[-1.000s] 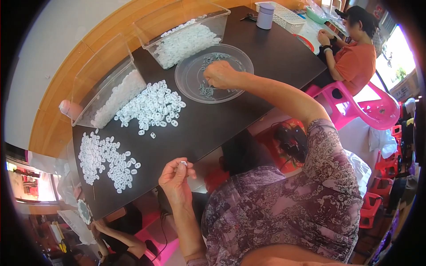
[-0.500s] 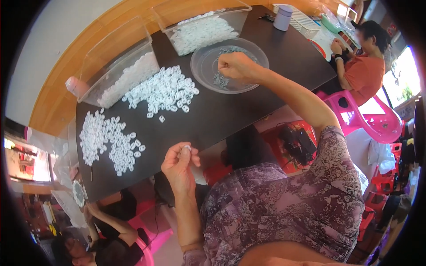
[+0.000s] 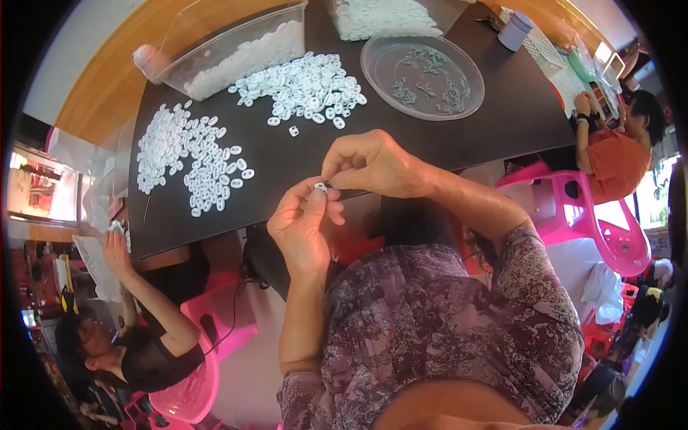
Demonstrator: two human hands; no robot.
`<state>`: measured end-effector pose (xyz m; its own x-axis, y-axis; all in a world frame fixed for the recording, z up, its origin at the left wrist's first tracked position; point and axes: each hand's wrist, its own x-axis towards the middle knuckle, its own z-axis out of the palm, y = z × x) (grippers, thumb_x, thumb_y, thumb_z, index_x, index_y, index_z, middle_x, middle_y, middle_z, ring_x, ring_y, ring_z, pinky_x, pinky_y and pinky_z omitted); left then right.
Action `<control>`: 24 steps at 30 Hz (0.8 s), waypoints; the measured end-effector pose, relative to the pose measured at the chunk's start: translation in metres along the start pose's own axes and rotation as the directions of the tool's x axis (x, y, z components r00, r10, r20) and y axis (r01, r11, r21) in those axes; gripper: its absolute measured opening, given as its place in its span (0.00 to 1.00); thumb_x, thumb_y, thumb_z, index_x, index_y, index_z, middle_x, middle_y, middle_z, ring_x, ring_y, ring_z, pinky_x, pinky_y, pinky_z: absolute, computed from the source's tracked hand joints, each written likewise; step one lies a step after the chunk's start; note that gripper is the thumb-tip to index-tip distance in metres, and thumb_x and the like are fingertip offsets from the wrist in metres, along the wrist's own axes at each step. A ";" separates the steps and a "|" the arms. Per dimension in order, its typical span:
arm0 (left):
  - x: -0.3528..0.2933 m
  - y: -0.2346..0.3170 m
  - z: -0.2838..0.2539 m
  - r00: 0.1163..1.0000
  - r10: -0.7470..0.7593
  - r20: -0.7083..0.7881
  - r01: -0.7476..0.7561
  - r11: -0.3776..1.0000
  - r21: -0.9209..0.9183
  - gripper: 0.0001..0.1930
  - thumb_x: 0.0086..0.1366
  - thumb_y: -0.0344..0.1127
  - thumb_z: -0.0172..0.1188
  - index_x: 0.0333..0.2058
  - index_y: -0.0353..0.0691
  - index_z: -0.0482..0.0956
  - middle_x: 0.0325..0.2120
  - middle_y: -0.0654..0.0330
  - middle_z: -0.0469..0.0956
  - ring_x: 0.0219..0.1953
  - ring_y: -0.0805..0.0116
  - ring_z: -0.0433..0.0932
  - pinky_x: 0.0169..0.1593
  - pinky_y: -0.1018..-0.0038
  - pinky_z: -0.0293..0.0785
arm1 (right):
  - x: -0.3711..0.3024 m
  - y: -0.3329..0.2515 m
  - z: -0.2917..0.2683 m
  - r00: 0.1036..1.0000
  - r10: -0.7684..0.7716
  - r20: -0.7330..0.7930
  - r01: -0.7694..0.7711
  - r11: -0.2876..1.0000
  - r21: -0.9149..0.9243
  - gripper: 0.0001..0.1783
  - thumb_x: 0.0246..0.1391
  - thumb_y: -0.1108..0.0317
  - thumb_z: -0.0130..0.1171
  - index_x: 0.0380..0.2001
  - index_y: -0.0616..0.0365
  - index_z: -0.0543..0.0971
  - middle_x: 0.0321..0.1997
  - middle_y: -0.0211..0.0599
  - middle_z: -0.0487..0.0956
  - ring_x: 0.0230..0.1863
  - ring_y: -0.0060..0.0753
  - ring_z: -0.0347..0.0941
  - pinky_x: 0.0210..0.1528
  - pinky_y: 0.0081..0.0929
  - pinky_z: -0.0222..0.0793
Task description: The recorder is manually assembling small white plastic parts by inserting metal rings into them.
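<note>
A dark tabletop (image 3: pixel 502 122) curves across the room, with a wooden panel (image 3: pixel 79 107) behind it toward ten o'clock. Taking the hands as the dial's centre, one heap of white oval pieces (image 3: pixel 301 89) lies at twelve and a flatter spread of ovals (image 3: pixel 204 168) between nine and ten. Their faces bear small dark marks, too fine to read.

At eleven stands a clear bin (image 3: pixel 201 57) of white pieces; a second bin (image 3: pixel 451 18) near one o'clock is cut off by the top edge. Between one and two, a round clear tray (image 3: pixel 373 82) holds scattered small grey parts (image 3: pixel 424 61).

The left hand (image 3: pixel 301 222) pinches a small white piece (image 3: pixel 320 187) between thumb and fingers, over the table's near edge. The right hand (image 3: pixel 376 165) bends in from two o'clock, its fingertips at that piece; a dark speck shows there, and whether they grip it I cannot tell.

A person in orange (image 3: pixel 620 165) sits at three o'clock, another in black (image 3: pixel 168 365) toward eight, partly lost in the dim rim.
</note>
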<state>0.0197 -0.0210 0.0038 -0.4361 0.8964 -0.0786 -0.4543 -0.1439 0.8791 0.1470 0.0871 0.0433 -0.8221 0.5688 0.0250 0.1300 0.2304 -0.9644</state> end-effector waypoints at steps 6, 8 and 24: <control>-0.004 -0.001 -0.006 1.000 0.024 0.015 -0.024 1.000 0.009 0.06 0.62 0.27 0.54 0.34 0.28 0.74 0.25 0.53 0.78 0.21 0.71 0.74 0.22 0.80 0.71 | 0.001 0.011 0.017 0.994 -0.043 -0.103 0.055 0.992 0.110 0.04 0.46 0.75 0.59 0.27 0.64 0.75 0.22 0.29 0.77 0.25 0.14 0.71 0.28 0.16 0.65; -0.004 -0.002 -0.007 1.000 0.028 0.012 -0.028 1.000 0.012 0.06 0.62 0.27 0.54 0.34 0.28 0.73 0.25 0.53 0.77 0.21 0.72 0.74 0.22 0.80 0.70 | 0.002 0.011 0.019 0.993 -0.045 -0.108 0.056 0.993 0.106 0.04 0.46 0.75 0.59 0.27 0.64 0.75 0.22 0.29 0.77 0.25 0.14 0.71 0.28 0.16 0.66; -0.007 -0.002 -0.012 1.000 0.027 0.003 -0.027 1.000 0.009 0.05 0.62 0.26 0.54 0.34 0.28 0.73 0.24 0.54 0.77 0.21 0.73 0.74 0.22 0.81 0.70 | 0.001 0.005 0.021 0.999 0.008 -0.039 -0.008 1.000 0.016 0.06 0.48 0.76 0.58 0.32 0.63 0.74 0.28 0.30 0.76 0.31 0.16 0.72 0.34 0.16 0.66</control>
<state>0.0142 -0.0325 -0.0029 -0.4464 0.8932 -0.0534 -0.4350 -0.1644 0.8853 0.1352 0.0728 0.0325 -0.7988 0.6010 0.0272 0.1277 0.2137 -0.9685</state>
